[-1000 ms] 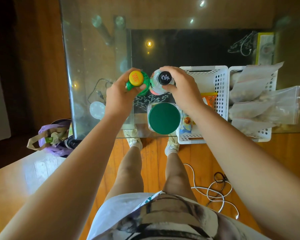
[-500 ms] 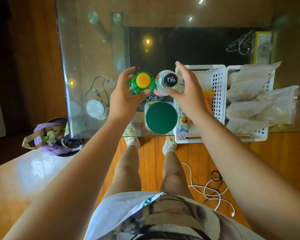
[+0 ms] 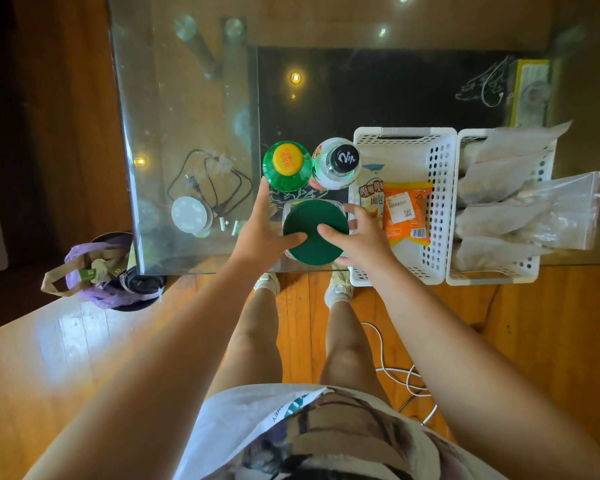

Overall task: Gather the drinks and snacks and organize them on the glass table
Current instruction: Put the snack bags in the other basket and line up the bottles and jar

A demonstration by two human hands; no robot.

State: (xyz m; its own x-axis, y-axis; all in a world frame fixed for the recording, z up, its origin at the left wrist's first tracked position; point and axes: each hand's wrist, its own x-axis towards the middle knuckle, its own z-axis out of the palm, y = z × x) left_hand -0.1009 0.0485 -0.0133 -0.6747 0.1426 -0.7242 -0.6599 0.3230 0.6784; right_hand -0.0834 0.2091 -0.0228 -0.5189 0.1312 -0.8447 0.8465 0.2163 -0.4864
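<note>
On the glass table (image 3: 187, 109) a green bottle with a yellow cap (image 3: 284, 164) and a clear bottle with a black cap (image 3: 340, 161) stand upright side by side, free of both hands. Just in front of them sits a clear jar with a dark green lid (image 3: 312, 216), near the table's front edge. My left hand (image 3: 257, 233) is at the jar's left side, thumb lying on the lid and fingers spread straight. My right hand (image 3: 361, 240) wraps the jar's right side, thumb on the lid.
A white perforated basket (image 3: 442, 202) to the right holds an orange snack packet (image 3: 407, 213) and a bread packet (image 3: 371, 195). A second basket (image 3: 492, 277) holds several clear zip bags (image 3: 520, 202). A black cable (image 3: 208, 181) and a white disc (image 3: 191, 214) show at the table's left. A bag (image 3: 94, 271) sits on the floor.
Both hands let go of the two bottles, which now stand on the table, and drew back to the green-lidded jar. The camera shifted slightly.
</note>
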